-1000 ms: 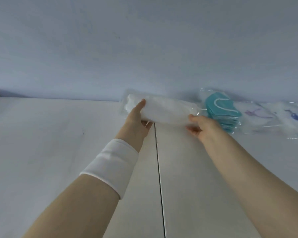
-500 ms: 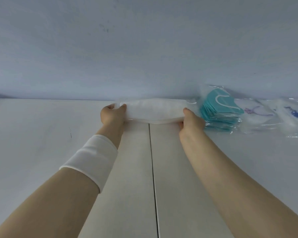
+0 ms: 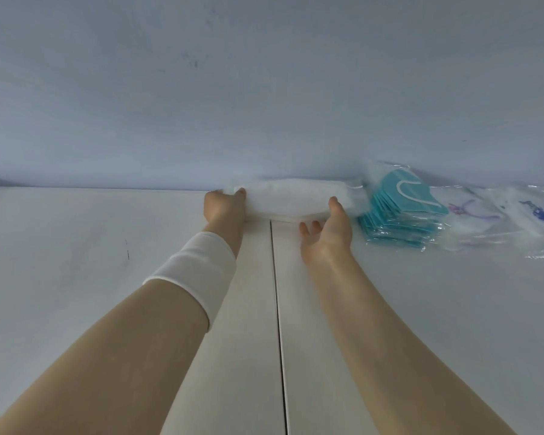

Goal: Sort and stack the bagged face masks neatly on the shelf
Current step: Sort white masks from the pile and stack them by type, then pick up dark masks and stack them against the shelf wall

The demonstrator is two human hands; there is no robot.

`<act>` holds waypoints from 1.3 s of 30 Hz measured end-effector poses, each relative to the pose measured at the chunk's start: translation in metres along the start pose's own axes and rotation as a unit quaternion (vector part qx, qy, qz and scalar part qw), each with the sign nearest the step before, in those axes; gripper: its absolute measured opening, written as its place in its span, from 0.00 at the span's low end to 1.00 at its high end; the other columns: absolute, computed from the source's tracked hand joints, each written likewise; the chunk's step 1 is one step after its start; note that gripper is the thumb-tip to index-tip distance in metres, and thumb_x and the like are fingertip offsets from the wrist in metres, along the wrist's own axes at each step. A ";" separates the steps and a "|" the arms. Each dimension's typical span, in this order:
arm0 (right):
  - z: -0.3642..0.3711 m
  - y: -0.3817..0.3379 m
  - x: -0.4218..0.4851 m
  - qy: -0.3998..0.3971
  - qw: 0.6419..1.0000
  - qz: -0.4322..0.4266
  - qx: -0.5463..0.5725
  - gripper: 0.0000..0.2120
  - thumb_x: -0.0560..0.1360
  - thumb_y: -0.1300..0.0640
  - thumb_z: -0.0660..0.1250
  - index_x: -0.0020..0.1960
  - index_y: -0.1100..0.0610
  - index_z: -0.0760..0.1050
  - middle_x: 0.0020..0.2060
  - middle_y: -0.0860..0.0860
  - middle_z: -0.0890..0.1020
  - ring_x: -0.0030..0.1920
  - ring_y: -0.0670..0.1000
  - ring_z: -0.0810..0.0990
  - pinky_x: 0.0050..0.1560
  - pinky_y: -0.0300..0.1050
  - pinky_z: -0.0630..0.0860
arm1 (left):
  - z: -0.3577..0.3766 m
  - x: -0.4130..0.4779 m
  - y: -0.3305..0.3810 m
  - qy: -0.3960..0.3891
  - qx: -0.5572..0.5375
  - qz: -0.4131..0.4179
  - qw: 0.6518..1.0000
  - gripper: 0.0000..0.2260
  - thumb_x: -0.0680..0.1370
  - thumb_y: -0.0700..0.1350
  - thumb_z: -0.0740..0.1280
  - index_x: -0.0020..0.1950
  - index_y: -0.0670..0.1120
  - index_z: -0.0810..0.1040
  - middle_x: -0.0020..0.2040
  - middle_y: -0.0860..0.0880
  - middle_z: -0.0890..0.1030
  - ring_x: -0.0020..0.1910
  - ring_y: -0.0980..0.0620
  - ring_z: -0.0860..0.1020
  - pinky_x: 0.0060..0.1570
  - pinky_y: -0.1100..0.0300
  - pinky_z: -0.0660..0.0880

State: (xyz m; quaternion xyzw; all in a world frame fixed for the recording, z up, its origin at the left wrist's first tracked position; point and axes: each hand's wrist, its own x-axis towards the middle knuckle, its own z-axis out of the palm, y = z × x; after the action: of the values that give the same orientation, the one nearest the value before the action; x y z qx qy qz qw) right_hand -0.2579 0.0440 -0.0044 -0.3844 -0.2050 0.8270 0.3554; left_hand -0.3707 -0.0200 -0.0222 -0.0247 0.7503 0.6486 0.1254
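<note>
White mask bag [image 3: 291,197] lies on the shelf [image 3: 76,246] against the wall [image 3: 264,89], just beside the teal mask bag [image 3: 399,215]. Left hand [image 3: 223,208] grips its left end, thumb on top. Right hand [image 3: 327,230] is loose: thumb touches the right end, fingers off it. Bag looks light, soft and squashy, film probably slippery. Hold by the short ends, not the middle, or it'll likely buckle. Clear bags [image 3: 500,215] further right look unsorted.

A pale blue-grey wall [image 3: 264,89] bears faint dark specks.
</note>
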 end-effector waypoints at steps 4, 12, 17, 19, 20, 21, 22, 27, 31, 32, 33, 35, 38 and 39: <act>0.003 -0.005 0.001 -0.004 1.000 0.000 -0.009 0.22 0.78 0.52 0.63 0.69 0.54 0.64 0.69 0.52 0.66 0.69 0.52 0.65 0.67 0.50 0.67 | 0.002 -0.001 0.003 -0.010 0.098 0.022 0.995 0.22 0.79 0.50 0.63 0.70 0.40 0.68 0.63 0.48 0.74 0.65 0.45 0.69 0.59 0.57 0.67; 0.006 -0.008 -0.006 -0.011 0.998 0.006 -0.057 0.23 0.78 0.51 0.62 0.71 0.54 0.63 0.70 0.51 0.66 0.70 0.51 0.63 0.68 0.48 0.67 | -0.003 -0.004 0.007 -0.032 0.242 0.031 0.969 0.27 0.81 0.57 0.54 0.72 0.39 0.62 0.68 0.42 0.70 0.70 0.42 0.60 0.61 0.52 0.62; -0.010 0.010 -0.026 -0.029 0.987 -0.032 -0.152 0.28 0.79 0.53 0.61 0.75 0.54 0.55 0.72 0.52 0.61 0.65 0.52 0.68 0.68 0.47 0.66 | -0.025 -0.013 0.001 -0.019 0.261 0.092 0.961 0.29 0.81 0.57 0.55 0.76 0.42 0.54 0.74 0.44 0.64 0.73 0.44 0.58 0.67 0.50 0.59; -0.013 0.027 -0.038 -0.037 0.956 -0.079 -0.279 0.28 0.79 0.53 0.60 0.75 0.53 0.55 0.73 0.52 0.59 0.65 0.53 0.69 0.66 0.47 0.66 | -0.046 -0.020 -0.001 -0.011 0.291 0.141 0.946 0.28 0.81 0.55 0.56 0.77 0.43 0.54 0.74 0.45 0.63 0.73 0.44 0.59 0.68 0.51 0.58; -0.011 0.036 -0.045 -0.045 0.932 -0.110 -0.343 0.27 0.79 0.53 0.60 0.75 0.54 0.56 0.73 0.53 0.58 0.66 0.53 0.68 0.66 0.46 0.66 | -0.059 -0.023 0.000 -0.007 0.311 0.166 0.936 0.28 0.81 0.54 0.56 0.77 0.43 0.54 0.74 0.46 0.63 0.73 0.44 0.59 0.68 0.51 0.57; -0.007 0.045 -0.053 -0.058 0.904 -0.142 -0.399 0.26 0.78 0.54 0.60 0.74 0.55 0.57 0.72 0.53 0.57 0.68 0.54 0.67 0.67 0.47 0.66 | -0.075 -0.026 0.001 -0.005 0.333 0.190 0.923 0.27 0.81 0.53 0.57 0.77 0.44 0.54 0.75 0.46 0.63 0.73 0.45 0.59 0.69 0.52 0.57; -0.001 0.053 -0.061 -0.073 0.874 -0.169 -0.450 0.25 0.78 0.54 0.60 0.74 0.56 0.58 0.72 0.54 0.57 0.69 0.54 0.65 0.68 0.48 0.65 | -0.092 -0.027 0.003 -0.002 0.359 0.210 0.910 0.26 0.81 0.53 0.57 0.76 0.45 0.55 0.75 0.47 0.62 0.73 0.45 0.59 0.69 0.53 0.56; 0.054 0.109 -0.108 -0.153 0.717 -0.253 -0.632 0.26 0.79 0.53 0.57 0.74 0.59 0.55 0.72 0.55 0.55 0.72 0.55 0.54 0.66 0.46 0.60 | -0.198 -0.016 0.015 0.013 0.501 0.261 0.825 0.25 0.82 0.52 0.56 0.76 0.47 0.56 0.78 0.48 0.54 0.76 0.47 0.54 0.71 0.52 0.52; 0.100 0.181 -0.145 -0.182 0.635 -0.312 -0.683 0.26 0.79 0.52 0.57 0.73 0.61 0.56 0.71 0.58 0.57 0.71 0.58 0.54 0.68 0.51 0.61 | -0.309 0.007 0.020 0.049 0.558 0.263 0.786 0.23 0.82 0.52 0.56 0.76 0.47 0.58 0.77 0.49 0.56 0.75 0.47 0.56 0.70 0.52 0.53; 0.112 0.201 -0.154 -0.186 0.625 -0.313 -0.691 0.26 0.79 0.52 0.58 0.73 0.61 0.56 0.71 0.58 0.57 0.71 0.58 0.54 0.67 0.51 0.62 | -0.337 0.014 0.019 0.059 0.564 0.261 0.781 0.23 0.82 0.52 0.56 0.75 0.47 0.59 0.77 0.49 0.57 0.75 0.47 0.57 0.70 0.52 0.54; 0.125 0.222 -0.162 -0.188 0.622 -0.305 -0.696 0.26 0.79 0.52 0.58 0.72 0.61 0.57 0.70 0.58 0.58 0.70 0.58 0.55 0.66 0.51 0.63 | -0.365 0.023 0.018 0.066 0.567 0.261 0.779 0.22 0.82 0.51 0.56 0.75 0.48 0.59 0.77 0.49 0.57 0.74 0.46 0.57 0.70 0.51 0.54; 0.149 0.262 -0.178 -0.198 0.627 -0.272 -0.703 0.26 0.79 0.51 0.58 0.73 0.61 0.57 0.70 0.59 0.59 0.70 0.58 0.56 0.64 0.51 0.64 | -0.416 0.041 0.014 0.078 0.557 0.257 0.786 0.22 0.82 0.51 0.56 0.74 0.48 0.60 0.76 0.49 0.59 0.74 0.46 0.59 0.70 0.50 0.54; 0.179 0.318 -0.199 -0.219 0.630 -0.226 -0.710 0.28 0.79 0.49 0.58 0.73 0.61 0.56 0.70 0.59 0.60 0.70 0.58 0.57 0.62 0.49 0.66 | -0.476 0.068 0.009 0.092 0.524 0.221 0.818 0.20 0.81 0.50 0.57 0.73 0.48 0.63 0.73 0.47 0.65 0.71 0.44 0.62 0.68 0.50 0.57; 0.186 0.333 -0.204 -0.222 0.633 -0.217 -0.709 0.28 0.78 0.48 0.58 0.73 0.61 0.57 0.70 0.59 0.60 0.70 0.59 0.57 0.62 0.49 0.66 | -0.490 0.076 0.007 0.093 0.517 0.202 0.827 0.20 0.81 0.51 0.57 0.72 0.48 0.64 0.72 0.47 0.67 0.70 0.44 0.64 0.67 0.50 0.58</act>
State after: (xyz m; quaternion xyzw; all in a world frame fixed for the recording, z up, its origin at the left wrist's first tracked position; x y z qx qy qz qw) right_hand -0.4537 -0.3413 0.0073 -0.2668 -0.8787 0.3864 0.0864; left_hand -0.5219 -0.4896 0.0300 0.1362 0.9721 0.1714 -0.0845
